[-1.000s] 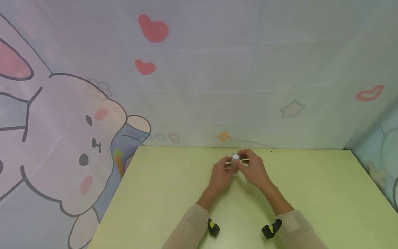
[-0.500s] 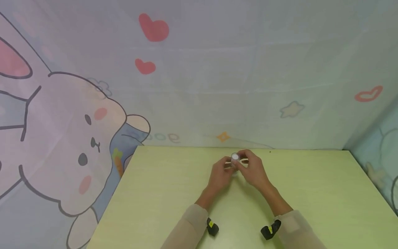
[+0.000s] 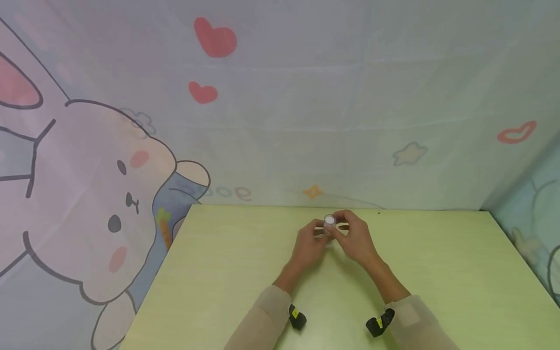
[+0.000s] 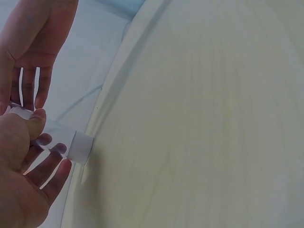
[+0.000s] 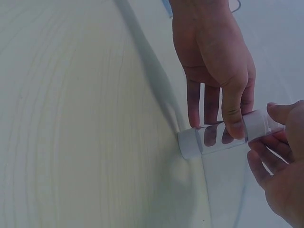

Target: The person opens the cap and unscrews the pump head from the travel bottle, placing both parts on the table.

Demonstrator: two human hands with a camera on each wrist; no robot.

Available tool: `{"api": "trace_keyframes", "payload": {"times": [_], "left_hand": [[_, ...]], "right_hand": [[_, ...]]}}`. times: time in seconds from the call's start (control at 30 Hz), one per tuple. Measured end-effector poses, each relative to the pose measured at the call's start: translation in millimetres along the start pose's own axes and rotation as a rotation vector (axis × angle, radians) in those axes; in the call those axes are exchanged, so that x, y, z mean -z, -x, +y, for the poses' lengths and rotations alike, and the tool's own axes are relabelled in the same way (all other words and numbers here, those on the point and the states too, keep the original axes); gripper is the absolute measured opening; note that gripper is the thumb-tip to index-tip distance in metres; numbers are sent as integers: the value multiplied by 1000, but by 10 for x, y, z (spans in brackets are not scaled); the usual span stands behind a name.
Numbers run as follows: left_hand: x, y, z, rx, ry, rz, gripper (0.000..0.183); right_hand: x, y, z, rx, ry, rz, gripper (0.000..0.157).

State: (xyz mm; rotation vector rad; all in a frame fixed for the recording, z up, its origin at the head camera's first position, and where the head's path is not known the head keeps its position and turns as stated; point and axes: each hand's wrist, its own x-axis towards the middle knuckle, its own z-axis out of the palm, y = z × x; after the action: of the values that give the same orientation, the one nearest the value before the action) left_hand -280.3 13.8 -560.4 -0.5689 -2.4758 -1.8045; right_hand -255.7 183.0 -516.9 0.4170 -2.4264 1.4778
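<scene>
A small clear cylindrical bottle (image 3: 330, 223) with a white base (image 5: 190, 143) and a white band (image 5: 256, 124) near its top stands roughly upright near the table's far edge. My left hand (image 3: 307, 247) holds its clear body from the left, thumb and fingers around it. From the other side my right hand (image 3: 356, 238) pinches the clear top end (image 5: 274, 125) beyond the white band. Both hands also show together in the left wrist view, with the white base (image 4: 81, 148) low at the table; whether it touches the surface I cannot tell.
The pale yellow-green table (image 3: 236, 272) spreads out on both sides. Right behind it hangs a light curtain (image 3: 280, 146) printed with a rabbit, hearts and stars. A dark cable (image 3: 552, 272) shows at the far right. Black devices (image 3: 379, 323) sit at both wrists.
The head view has drifted slightly, so table, hands and bottle appear a little further left. Both hands keep the same hold on the bottle.
</scene>
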Motion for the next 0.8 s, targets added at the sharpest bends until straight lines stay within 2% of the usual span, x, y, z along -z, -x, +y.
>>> {"api": "trace_keyframes", "payload": {"times": [0.37,0.8], "left_hand": [[15,-5,-7,-2,-46,-20,35],[28,11,-39,16,38,-28,37]], "right_hand": [[-8,-21,-32,-41,-28,6,32],[14,-18,-24,-23,-35,-7,33]]}}
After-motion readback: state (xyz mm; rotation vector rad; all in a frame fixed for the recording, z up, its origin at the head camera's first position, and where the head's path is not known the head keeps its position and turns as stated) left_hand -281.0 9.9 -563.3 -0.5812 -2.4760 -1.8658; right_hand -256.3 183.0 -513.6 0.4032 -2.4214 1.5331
